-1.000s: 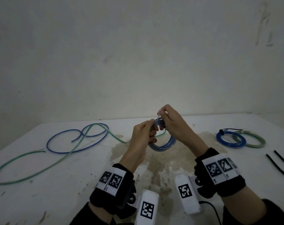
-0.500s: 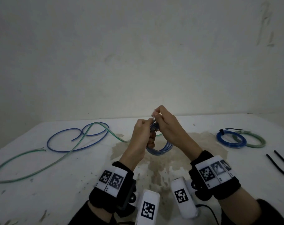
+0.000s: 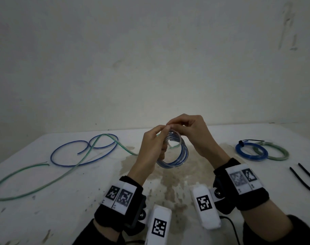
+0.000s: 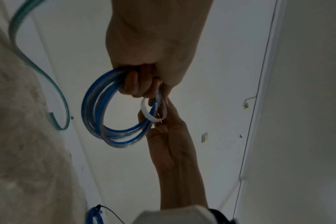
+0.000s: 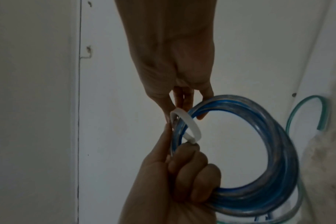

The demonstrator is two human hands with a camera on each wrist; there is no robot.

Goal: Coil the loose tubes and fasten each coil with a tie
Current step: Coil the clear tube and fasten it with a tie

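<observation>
We are holding a blue coil (image 3: pixel 175 152) of tubing up off the white table (image 3: pixel 44 200), between both hands at chest height. Our left hand (image 3: pixel 150 152) is curling its fingers through the ring and gripping the bundled turns, as the left wrist view shows plainly. Our right hand (image 3: pixel 195 137) is pinching a white tie (image 4: pixel 153 112) with thumb and fingertips; the tie is looping around one side of the coil, just beside the left hand's knuckles. Whether the tie's end is already threaded through its head we cannot tell, since the fingers are covering that spot.

On the table to the left, a loose blue tube (image 3: pixel 76 156) and a loose green tube (image 3: pixel 44 181) are lying crossed over each other. To the right, a tied blue coil (image 3: pixel 251 152) and a green coil (image 3: pixel 274 153) are lying overlapped, and two black ties (image 3: pixel 304 177) are lying near the table's right edge, well apart from our hands.
</observation>
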